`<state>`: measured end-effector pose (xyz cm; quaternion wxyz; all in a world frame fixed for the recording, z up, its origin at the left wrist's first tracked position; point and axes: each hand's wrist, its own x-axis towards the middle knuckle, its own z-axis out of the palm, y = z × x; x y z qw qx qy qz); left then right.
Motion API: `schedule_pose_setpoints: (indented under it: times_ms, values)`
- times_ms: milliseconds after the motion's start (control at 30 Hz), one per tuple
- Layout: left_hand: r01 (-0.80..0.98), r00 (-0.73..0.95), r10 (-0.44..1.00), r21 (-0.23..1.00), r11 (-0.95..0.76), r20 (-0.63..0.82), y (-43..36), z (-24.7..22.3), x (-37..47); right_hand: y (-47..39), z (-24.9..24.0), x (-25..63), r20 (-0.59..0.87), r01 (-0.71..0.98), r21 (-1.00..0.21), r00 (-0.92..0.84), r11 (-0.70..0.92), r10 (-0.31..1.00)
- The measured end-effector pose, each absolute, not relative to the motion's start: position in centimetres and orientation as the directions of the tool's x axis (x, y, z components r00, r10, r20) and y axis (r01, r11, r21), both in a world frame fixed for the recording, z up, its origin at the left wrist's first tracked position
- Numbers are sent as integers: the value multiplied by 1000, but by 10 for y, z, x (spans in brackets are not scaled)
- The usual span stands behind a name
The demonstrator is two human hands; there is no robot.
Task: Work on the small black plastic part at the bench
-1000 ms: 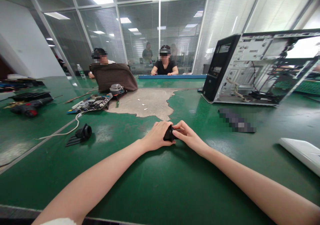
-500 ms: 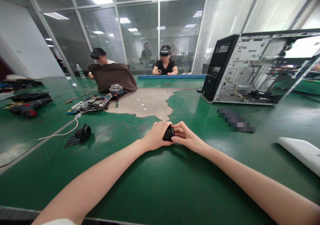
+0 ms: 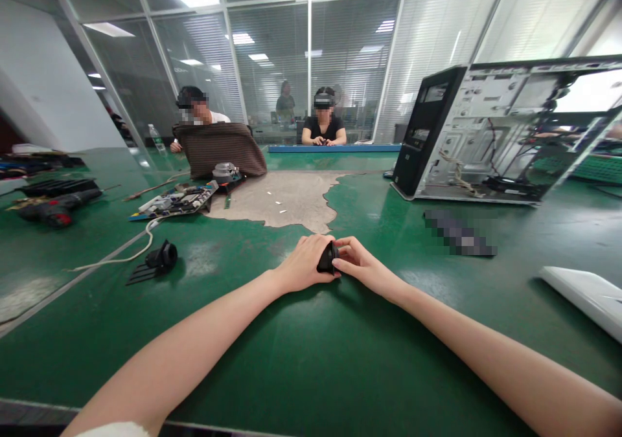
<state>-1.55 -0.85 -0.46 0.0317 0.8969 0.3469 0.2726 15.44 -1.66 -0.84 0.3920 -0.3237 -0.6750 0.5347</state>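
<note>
A small black round plastic part [image 3: 328, 259] sits between my two hands, just above or on the green tabletop [image 3: 311, 353]; I cannot tell which. My left hand [image 3: 307, 261] is wrapped round its left side. From the right, the fingertips of my right hand [image 3: 357, 260] grip its rim, thumb toward me. Much of the part is hidden by the fingers. To the left lies another black piece [image 3: 160, 257] with a round ring and flat prongs, apart from both hands.
An opened computer case [image 3: 437, 139] stands at the right. A circuit board [image 3: 177, 201], a cable [image 3: 146, 246] and a power drill [image 3: 61, 207] lie left. A white panel [image 3: 586, 298] is at the right edge. Two people sit across the table, one behind a brown cloth-covered object [image 3: 218, 149].
The fingers of my right hand have shifted slightly round the black part, the thumb moving a little up. My left hand stays put. Across the table, both people have moved slightly.
</note>
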Motion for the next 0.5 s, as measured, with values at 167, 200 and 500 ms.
schedule_pose_setpoints:
  times_ms: [167,200,500]
  values:
    - [605,607,633,237,-760,481,-10,-4,-15,-20,-6,159,203,-27,-974,-553,226,808]
    - [605,605,632,237,-760,483,-11,-4,-15,-21,-4,159,196,-20,-975,-549,222,812]
    - [592,627,628,241,-769,462,-16,4,-15,-16,-5,153,192,35,-974,-397,223,898]
